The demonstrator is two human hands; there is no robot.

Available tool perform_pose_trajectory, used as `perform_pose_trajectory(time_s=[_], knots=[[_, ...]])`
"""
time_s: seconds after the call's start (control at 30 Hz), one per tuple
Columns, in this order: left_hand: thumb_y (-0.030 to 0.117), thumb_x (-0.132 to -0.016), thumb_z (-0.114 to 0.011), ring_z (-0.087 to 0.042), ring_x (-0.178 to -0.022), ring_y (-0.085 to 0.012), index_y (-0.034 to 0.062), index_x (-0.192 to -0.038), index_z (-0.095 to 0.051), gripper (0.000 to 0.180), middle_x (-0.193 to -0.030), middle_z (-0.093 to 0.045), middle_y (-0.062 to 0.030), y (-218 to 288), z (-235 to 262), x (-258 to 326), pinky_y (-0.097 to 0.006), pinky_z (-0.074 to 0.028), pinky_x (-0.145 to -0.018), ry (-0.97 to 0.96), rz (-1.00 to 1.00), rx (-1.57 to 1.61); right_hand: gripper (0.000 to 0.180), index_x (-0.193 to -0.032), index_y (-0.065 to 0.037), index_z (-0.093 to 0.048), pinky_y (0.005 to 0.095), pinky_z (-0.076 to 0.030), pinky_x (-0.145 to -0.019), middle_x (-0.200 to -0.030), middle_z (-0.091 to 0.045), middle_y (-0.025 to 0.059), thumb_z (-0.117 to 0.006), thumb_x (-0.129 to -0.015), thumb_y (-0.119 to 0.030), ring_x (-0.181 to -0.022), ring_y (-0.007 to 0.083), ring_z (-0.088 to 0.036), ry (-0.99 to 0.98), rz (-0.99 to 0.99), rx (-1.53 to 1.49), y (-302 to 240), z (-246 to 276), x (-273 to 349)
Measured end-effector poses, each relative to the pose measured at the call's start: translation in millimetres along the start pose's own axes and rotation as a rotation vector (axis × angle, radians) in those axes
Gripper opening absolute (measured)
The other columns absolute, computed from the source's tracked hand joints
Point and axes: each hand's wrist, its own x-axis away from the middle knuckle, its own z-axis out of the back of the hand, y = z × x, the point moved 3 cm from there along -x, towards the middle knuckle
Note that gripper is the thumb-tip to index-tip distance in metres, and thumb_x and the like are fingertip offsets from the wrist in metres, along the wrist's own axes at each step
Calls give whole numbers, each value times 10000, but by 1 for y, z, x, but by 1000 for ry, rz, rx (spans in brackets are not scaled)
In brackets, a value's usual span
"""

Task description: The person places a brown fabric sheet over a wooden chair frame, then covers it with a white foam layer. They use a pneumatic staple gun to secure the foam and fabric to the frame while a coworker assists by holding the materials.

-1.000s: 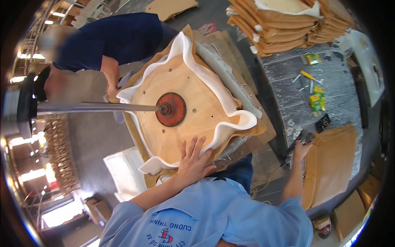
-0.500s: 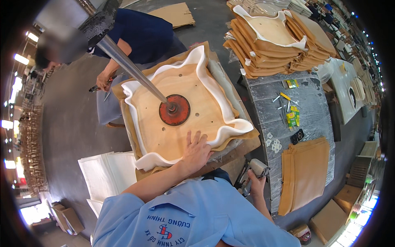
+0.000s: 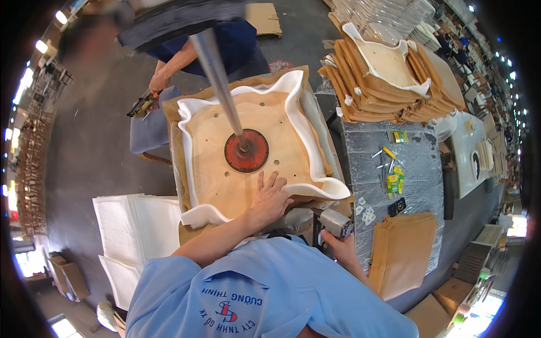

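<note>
Head view: the left hand (image 3: pixel 269 203) lies open on the plywood panel (image 3: pixel 209 160), which sits beneath the red disc (image 3: pixel 253 160); the right hand (image 3: pixel 340 247) wraps the staple gun (image 3: pixel 337 223). Panel looks stiff, white foam (image 3: pixel 326 190) squashy; the gun, probably weighty, suits a handle hold.

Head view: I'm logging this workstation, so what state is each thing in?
Left hand: open, resting on wooden panel
Right hand: closed around handheld tool
Red disc: against the panel
White foam: edges raised, wavy
Brown sheets: stacked
White sheets: stacked
Padded panels: piled up
Co-worker's hand: holding second tool
</note>
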Motion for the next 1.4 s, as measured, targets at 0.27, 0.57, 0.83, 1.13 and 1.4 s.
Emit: perform_pose_trajectory(time_s=[0.27, 0.57, 0.83, 1.13, 1.4], knots=[[330, -935, -797, -380, -1525, -384, 52, -973, -853, 286, -1436, -592, -100, -19, -9, -3, -686, -153, -1316, 133, 124, 130, 278, -1219, 17, -677, 308, -540, -525, -905, -719, 71, -782, -996, -112, -625, 166, -700, -182, -263, 85, -44, -47, -51], [287, -933, -774, -372, -1544, -355, 44, -940, -854, 256, -1391, -594, -85, -27, -21, 0, -607, -137, -1352, 253, 184, 269, 337, -1233, 12, -699, 281, -492, -469, -884, -714, 47, -823, -982, -174, -586, 131, -671, -173, -331, 332, -56, -82, -84], [295, -943, -778, -342, -1578, -422, 4, -1003, -840, 304, -1502, -566, -124, -24, -11, 8, -626, -146, -1347, 117, 167, 128, 295, -1168, 20, -709, 286, -464, -430, -753, -676, 21, -826, -976, -172, -513, 113, -614, -89, -306, 496, -62, -99, -93], [310, -947, -779, -303, -1610, -426, 50, -1009, -855, 277, -1578, -540, -111, -30, -26, 15, -616, -138, -1353, 201, 269, 284, 253, -1095, 17, -714, 283, -465, -437, -735, -671, 16, -826, -977, -177, -511, 99, -595, -128, -293, 473, -65, -103, -91], [253, -921, -772, -316, -1599, -393, 51, -922, -851, 217, -1513, -568, -87, -32, -29, 8, -607, -137, -1349, 262, 314, 345, 236, -1056, 10, -733, 280, -460, -444, -712, -665, 8, -837, -975, -186, -516, 93, -596, -151, -286, 477, -56, -96, -94]])
